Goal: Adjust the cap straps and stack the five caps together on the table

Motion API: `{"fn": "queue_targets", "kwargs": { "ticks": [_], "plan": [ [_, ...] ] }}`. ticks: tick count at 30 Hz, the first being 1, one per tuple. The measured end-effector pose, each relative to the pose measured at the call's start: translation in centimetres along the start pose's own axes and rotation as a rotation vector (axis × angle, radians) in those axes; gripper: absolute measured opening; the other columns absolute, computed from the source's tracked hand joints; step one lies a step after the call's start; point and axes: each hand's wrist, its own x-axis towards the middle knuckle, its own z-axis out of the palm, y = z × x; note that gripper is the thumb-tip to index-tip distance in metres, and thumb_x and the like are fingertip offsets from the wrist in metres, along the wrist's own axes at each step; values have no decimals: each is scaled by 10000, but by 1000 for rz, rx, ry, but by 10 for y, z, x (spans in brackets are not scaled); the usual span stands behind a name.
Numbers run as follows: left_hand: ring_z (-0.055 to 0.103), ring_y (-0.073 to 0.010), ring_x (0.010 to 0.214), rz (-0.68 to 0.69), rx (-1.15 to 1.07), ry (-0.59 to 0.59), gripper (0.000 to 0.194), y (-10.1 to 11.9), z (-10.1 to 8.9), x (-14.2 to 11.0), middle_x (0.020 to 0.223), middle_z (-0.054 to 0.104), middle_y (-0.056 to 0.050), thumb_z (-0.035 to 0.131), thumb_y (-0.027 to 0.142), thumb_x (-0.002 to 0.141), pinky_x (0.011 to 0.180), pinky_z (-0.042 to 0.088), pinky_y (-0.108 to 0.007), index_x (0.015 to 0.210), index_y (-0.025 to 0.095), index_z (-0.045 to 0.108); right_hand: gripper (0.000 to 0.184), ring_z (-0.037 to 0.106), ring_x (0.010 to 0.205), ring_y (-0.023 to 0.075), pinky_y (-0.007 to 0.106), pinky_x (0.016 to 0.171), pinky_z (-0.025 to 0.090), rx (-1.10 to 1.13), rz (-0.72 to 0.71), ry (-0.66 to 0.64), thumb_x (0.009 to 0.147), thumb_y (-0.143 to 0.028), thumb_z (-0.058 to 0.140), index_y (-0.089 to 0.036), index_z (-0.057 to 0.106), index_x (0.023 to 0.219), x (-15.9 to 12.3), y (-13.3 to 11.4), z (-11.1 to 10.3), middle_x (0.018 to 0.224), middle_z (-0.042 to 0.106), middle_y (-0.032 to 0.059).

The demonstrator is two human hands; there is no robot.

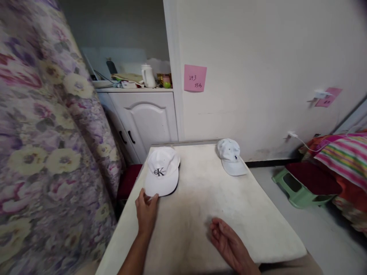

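Observation:
A white cap with a black logo (162, 170) lies on the left side of a pale table (200, 198), its brim toward me. My left hand (146, 211) pinches the edge of that brim with thumb and fingers. A second white cap with a small dark emblem (231, 156) rests at the table's far right corner, untouched. My right hand (229, 244) lies on the tabletop near the front edge, palm partly up, fingers loosely curled and holding nothing.
A flowered cloth (48, 145) hangs close on the left. Behind the table stand a white cabinet (146, 118) with a jug and clutter, and a wall with a pink note (195, 78). A green stool (298, 189) and striped bedding (344, 156) sit to the right.

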Motion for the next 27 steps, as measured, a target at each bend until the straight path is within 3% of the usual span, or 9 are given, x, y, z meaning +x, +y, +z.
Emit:
{"fn": "queue_targets", "kwargs": {
  "ticks": [3, 7, 12, 16, 22, 27],
  "plan": [
    [476, -334, 1250, 115, 177, -23, 782, 1, 5, -5, 1431, 388, -158, 697, 503, 730, 1126, 349, -486, 1401, 157, 492, 254, 691, 777, 128, 271, 808, 521, 1, -6, -17, 774, -199, 809, -136, 719, 1003, 2, -3, 2, 918, 758, 73],
    [582, -301, 1060, 238, 303, -15, 756, -7, 6, 1, 1324, 475, -171, 574, 562, 781, 1057, 429, -486, 1379, 105, 499, 221, 700, 828, 137, 264, 842, 527, -18, -102, 3, 793, -171, 784, -117, 727, 999, 17, -27, -4, 939, 761, 94],
    [608, -281, 959, 250, 308, -3, 749, -15, 4, 7, 1259, 514, -158, 550, 582, 780, 1015, 461, -485, 1352, 99, 517, 272, 715, 918, 160, 290, 879, 555, 15, -343, 142, 734, -126, 799, -143, 733, 997, 50, -87, -27, 1053, 761, 105],
    [566, -313, 1100, 257, 295, 17, 696, -20, 2, 8, 1300, 521, -156, 516, 592, 811, 1049, 424, -490, 1338, 136, 535, 306, 684, 1068, 202, 335, 982, 524, 12, -466, 184, 704, -124, 790, -115, 720, 1002, 80, -126, -40, 1119, 730, 149],
    [514, -317, 1205, 289, 277, 26, 623, -25, 0, 10, 1300, 529, -156, 499, 557, 852, 1091, 374, -472, 1323, 151, 541, 221, 693, 1038, 193, 379, 986, 528, 37, -578, 227, 703, -110, 773, -160, 687, 901, 122, -156, -49, 1009, 747, 80],
    [496, -322, 1232, 273, 297, 27, 609, -20, 0, 8, 1307, 533, -150, 495, 558, 853, 1080, 380, -472, 1310, 160, 550, 284, 702, 1010, 207, 371, 895, 585, 36, -612, 260, 668, -62, 782, -178, 652, 893, 144, -171, -51, 950, 743, 30]
  ]
}}
